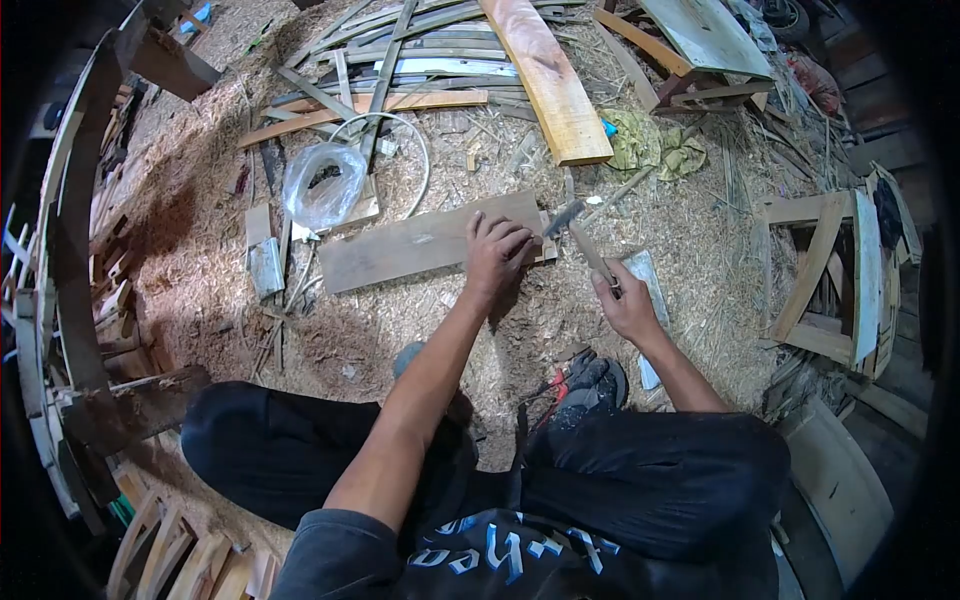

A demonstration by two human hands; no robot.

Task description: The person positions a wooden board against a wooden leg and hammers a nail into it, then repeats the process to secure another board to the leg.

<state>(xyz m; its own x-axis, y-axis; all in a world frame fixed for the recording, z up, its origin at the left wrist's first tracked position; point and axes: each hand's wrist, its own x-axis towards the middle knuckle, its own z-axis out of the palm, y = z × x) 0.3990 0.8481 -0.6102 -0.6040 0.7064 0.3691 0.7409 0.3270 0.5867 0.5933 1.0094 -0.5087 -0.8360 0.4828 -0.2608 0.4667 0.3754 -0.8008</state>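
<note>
My right hand (626, 300) is wrapped round the wooden handle of a hammer (588, 243). The dark hammer head lies up and to the left of that hand, near the right end of a flat grey-brown board (400, 247). My left hand (495, 250) rests at this end of the board with its fingers curled together. What those fingers pinch, if anything, is too small to make out. A small piece of pale wood (546, 250) shows under the board's right end, just beside my left fingertips.
Wood shavings cover the floor. A clear plastic bag (325, 187) lies beyond the board, near a thick plank (550, 85) and a pile of slats (440, 60). Wooden frames (815, 270) stand at right. Red-handled pliers or a similar tool (553, 388) lie by my foot.
</note>
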